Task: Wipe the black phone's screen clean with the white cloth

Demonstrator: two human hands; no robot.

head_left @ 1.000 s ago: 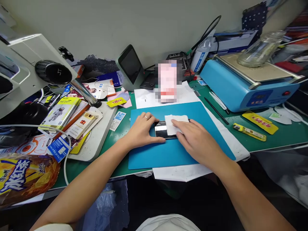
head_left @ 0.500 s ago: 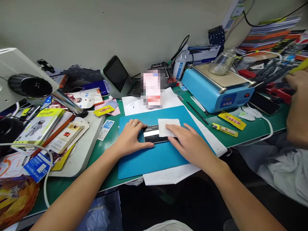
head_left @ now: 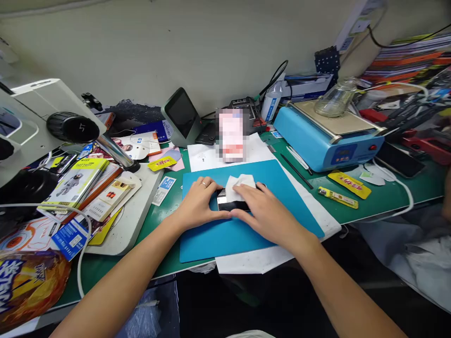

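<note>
The phone (head_left: 234,205) could be skidded or turned on the blue mat (head_left: 211,239) if the cloth (head_left: 237,182) were pushed sideways harder than the left end is braced, and its face could be scratched were grit trapped beneath the bunched folds. It is laid flat near the mat's middle, dark and glossy with a pale reflection at the left, its right part hidden. Its left end is clamped between thumb and fingers by the left hand (head_left: 199,202), while the cloth is pressed by the right hand (head_left: 269,213) (whether it is pinched cannot be told).
</note>
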